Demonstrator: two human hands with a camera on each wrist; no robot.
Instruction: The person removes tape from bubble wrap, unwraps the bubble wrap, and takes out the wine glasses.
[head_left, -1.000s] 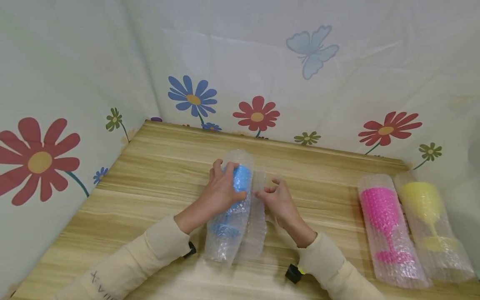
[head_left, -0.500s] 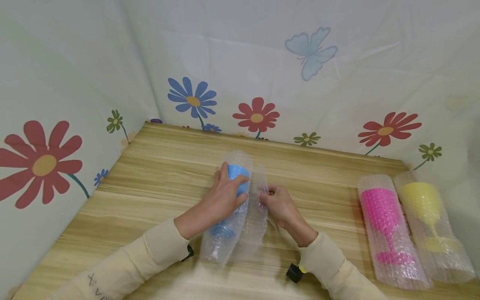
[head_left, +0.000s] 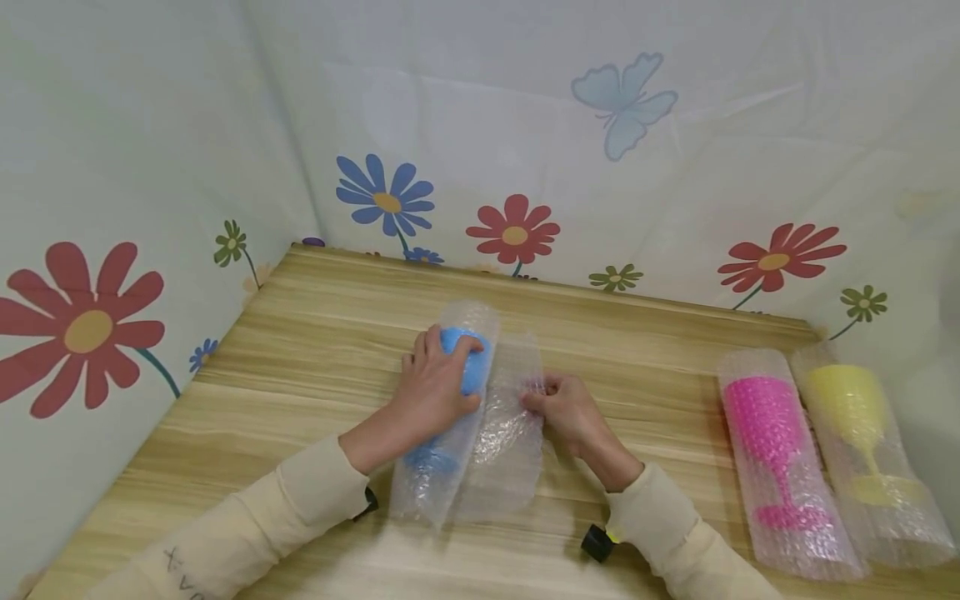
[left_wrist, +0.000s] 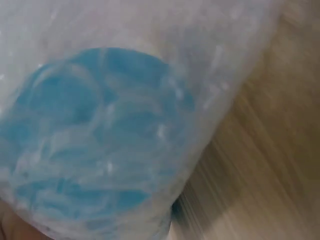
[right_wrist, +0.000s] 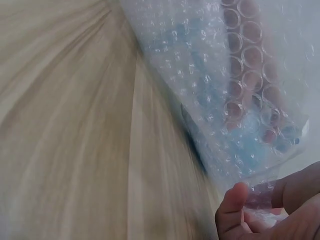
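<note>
A blue goblet (head_left: 475,375) lies in bubble wrap (head_left: 429,500) near the middle of the table. Over its bowl my left hand (head_left: 427,387) is spread, with thumb and fingers curled round the wrapped goblet. My right hand (head_left: 573,412) pinches the edge of the loose bubble wrap flap (head_left: 502,450), which stretches between the hands. Through the wrap, the left wrist view shows the blue round foot (left_wrist: 100,130) of the goblet. In the right wrist view, fingertips (right_wrist: 234,197) hold the clear sheet, and left-hand fingers show blurred behind it.
At the right side of the table lie a pink goblet (head_left: 765,417) and a yellow goblet (head_left: 847,400), each in bubble wrap, side by side. A white cloth wall (head_left: 480,108) with printed flowers rises behind the wooden table (head_left: 300,333).
My left hand and the wrapped blue goblet have shifted left. The bubble wrap flap now spreads wider between the hands, and my right hand has come to pinch its edge, moving slightly right.
</note>
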